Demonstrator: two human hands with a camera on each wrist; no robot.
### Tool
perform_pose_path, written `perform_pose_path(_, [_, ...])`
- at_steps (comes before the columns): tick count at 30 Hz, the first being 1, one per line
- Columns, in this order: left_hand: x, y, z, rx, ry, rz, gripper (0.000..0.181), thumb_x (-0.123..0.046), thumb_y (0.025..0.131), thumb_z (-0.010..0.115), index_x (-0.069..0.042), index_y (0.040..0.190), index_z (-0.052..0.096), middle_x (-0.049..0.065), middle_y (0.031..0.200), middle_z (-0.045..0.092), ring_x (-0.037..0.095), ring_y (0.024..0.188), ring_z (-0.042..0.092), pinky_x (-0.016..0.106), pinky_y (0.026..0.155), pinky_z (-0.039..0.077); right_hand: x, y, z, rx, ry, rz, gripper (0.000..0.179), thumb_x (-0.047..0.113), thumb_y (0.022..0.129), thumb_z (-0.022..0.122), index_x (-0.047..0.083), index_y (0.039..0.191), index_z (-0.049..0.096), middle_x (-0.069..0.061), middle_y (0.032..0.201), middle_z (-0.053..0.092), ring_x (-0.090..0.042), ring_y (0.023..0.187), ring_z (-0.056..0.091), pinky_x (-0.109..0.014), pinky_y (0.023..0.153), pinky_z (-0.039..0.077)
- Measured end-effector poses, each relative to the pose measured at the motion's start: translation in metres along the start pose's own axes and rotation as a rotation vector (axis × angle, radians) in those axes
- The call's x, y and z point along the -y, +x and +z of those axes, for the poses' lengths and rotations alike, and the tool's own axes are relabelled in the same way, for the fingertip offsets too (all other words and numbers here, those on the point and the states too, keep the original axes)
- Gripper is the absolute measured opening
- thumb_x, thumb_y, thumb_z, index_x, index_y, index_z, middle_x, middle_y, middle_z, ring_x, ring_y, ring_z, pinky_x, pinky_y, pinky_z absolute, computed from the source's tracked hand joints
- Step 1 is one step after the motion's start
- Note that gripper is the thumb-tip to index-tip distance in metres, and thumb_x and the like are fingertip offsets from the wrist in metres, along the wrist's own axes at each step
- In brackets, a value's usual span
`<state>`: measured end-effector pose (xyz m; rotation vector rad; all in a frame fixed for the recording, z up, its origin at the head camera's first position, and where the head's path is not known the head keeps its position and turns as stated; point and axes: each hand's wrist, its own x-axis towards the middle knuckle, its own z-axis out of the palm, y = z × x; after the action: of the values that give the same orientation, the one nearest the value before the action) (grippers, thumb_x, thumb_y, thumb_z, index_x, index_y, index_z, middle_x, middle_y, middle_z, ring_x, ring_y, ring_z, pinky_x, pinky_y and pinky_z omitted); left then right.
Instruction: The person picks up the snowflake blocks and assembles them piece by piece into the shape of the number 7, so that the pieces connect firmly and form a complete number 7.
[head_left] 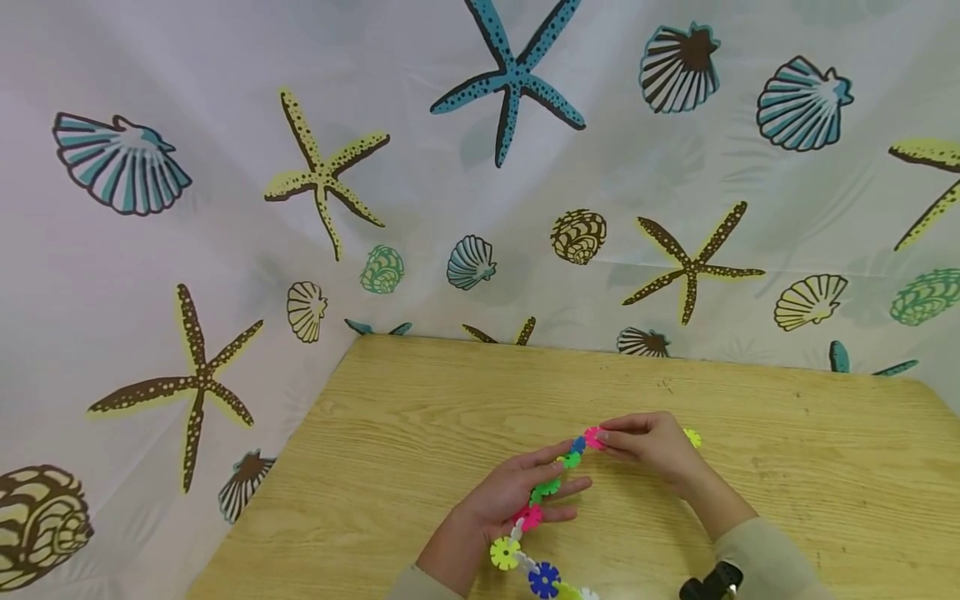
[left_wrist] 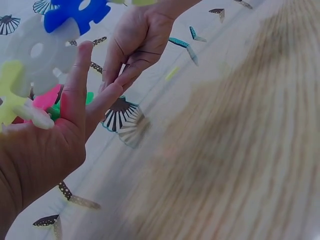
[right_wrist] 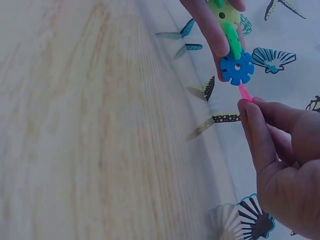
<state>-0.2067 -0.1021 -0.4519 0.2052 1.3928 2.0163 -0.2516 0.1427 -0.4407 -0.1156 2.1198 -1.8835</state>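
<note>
A chain of notched, flower-shaped plastic discs (head_left: pixel 544 580) in several colors runs up along my left palm. My left hand (head_left: pixel 510 492) holds it near its upper end, a green disc (head_left: pixel 572 460) between thumb and finger, the lower fingers stretched out. Beyond that a blue disc (right_wrist: pixel 237 67) sticks out, its notches and center hole showing. My right hand (head_left: pixel 652 446) pinches a pink disc (head_left: pixel 594 437) by its edge, seen edge-on in the right wrist view against the blue disc's rim. White and yellow discs (head_left: pixel 505 552) hang below the left hand.
A yellow disc (head_left: pixel 693 437) lies on the wooden table (head_left: pixel 405 417) just behind my right hand. A white cloth (head_left: pixel 450 192) printed with starfish and shells stands along the back and left. A black device (head_left: pixel 712 581) sits by the right sleeve.
</note>
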Motion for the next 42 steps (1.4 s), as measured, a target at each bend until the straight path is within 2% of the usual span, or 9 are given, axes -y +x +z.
perform_pose_path(9, [-0.0015, -0.001, 0.001, -0.001, 0.027, -0.009, 0.046, -0.026, 0.107, 0.047, -0.018, 0.152, 0.044, 0.014, 0.162, 0.033, 0.027, 0.137, 0.052, 0.042, 0.098, 0.056, 0.0027, 0.001, -0.0008, 0.072, 0.049, 0.025, 0.04, 0.01, 0.097, 0.066, -0.014, 0.128, 0.06, -0.009, 0.107, 0.075, -0.012, 0.094, 0.074, -0.028, 0.088, 0.059])
perform_pose_path(15, [-0.0033, -0.003, 0.0008, 0.01, 0.083, -0.003, 0.045, -0.029, 0.108, 0.044, -0.022, 0.152, 0.044, 0.012, 0.161, 0.035, 0.024, 0.137, 0.052, 0.046, 0.104, 0.053, 0.0079, -0.0004, -0.0015, 0.121, 0.069, 0.011, 0.042, 0.009, 0.097, 0.065, -0.018, 0.129, 0.056, -0.01, 0.108, 0.075, -0.01, 0.093, 0.074, -0.026, 0.088, 0.059])
perform_pose_path(21, [-0.0026, -0.0039, 0.0002, 0.016, 0.096, -0.006, 0.043, -0.03, 0.108, 0.043, -0.022, 0.151, 0.047, 0.011, 0.158, 0.041, 0.023, 0.137, 0.052, 0.046, 0.104, 0.052, 0.0085, 0.0008, -0.0015, 0.115, 0.017, 0.006, 0.04, 0.009, 0.096, 0.066, -0.017, 0.125, 0.06, -0.01, 0.107, 0.074, -0.011, 0.089, 0.074, -0.028, 0.085, 0.06])
perform_pose_path(26, [-0.0016, -0.0034, -0.0004, 0.031, 0.096, -0.009, 0.044, -0.03, 0.109, 0.042, -0.021, 0.151, 0.045, 0.011, 0.157, 0.042, 0.023, 0.138, 0.051, 0.039, 0.098, 0.055, 0.0068, -0.001, 0.0004, 0.116, 0.117, 0.058, 0.041, 0.004, 0.096, 0.065, -0.019, 0.129, 0.055, -0.01, 0.106, 0.074, -0.012, 0.089, 0.075, -0.024, 0.084, 0.06])
perform_pose_path(29, [-0.0005, -0.0019, 0.0005, 0.044, 0.103, -0.002, 0.044, -0.03, 0.109, 0.041, -0.021, 0.152, 0.045, 0.011, 0.157, 0.042, 0.024, 0.138, 0.05, 0.039, 0.097, 0.056, 0.0057, -0.0036, 0.0013, 0.097, 0.178, 0.093, 0.042, 0.003, 0.096, 0.064, -0.019, 0.13, 0.054, -0.009, 0.105, 0.074, -0.011, 0.09, 0.075, -0.022, 0.085, 0.059])
perform_pose_path(34, [0.0013, -0.0003, 0.0026, 0.049, 0.102, 0.013, 0.045, -0.031, 0.108, 0.042, -0.021, 0.153, 0.043, 0.01, 0.16, 0.037, 0.025, 0.139, 0.049, 0.042, 0.098, 0.056, 0.0065, -0.0067, 0.0026, 0.065, 0.199, 0.098, 0.041, 0.003, 0.096, 0.064, -0.018, 0.131, 0.055, -0.009, 0.106, 0.074, -0.012, 0.09, 0.075, -0.022, 0.085, 0.059])
perform_pose_path(38, [0.0017, 0.0001, 0.0033, 0.054, 0.068, 0.029, 0.046, -0.03, 0.108, 0.042, -0.021, 0.154, 0.042, 0.009, 0.163, 0.031, 0.026, 0.139, 0.049, 0.045, 0.098, 0.055, 0.0082, -0.0054, 0.0035, 0.073, 0.179, 0.081, 0.042, 0.005, 0.097, 0.064, -0.017, 0.131, 0.055, -0.009, 0.106, 0.074, -0.011, 0.09, 0.075, -0.022, 0.085, 0.059])
perform_pose_path(42, [0.0046, 0.0016, 0.0059, 0.088, 0.015, 0.037, 0.047, -0.027, 0.109, 0.042, -0.021, 0.155, 0.038, 0.008, 0.165, 0.027, 0.026, 0.138, 0.051, 0.034, 0.09, 0.058, 0.0067, -0.005, 0.0023, 0.09, 0.16, 0.082, 0.041, 0.007, 0.097, 0.064, -0.017, 0.13, 0.056, -0.007, 0.104, 0.074, -0.01, 0.091, 0.074, -0.022, 0.085, 0.059])
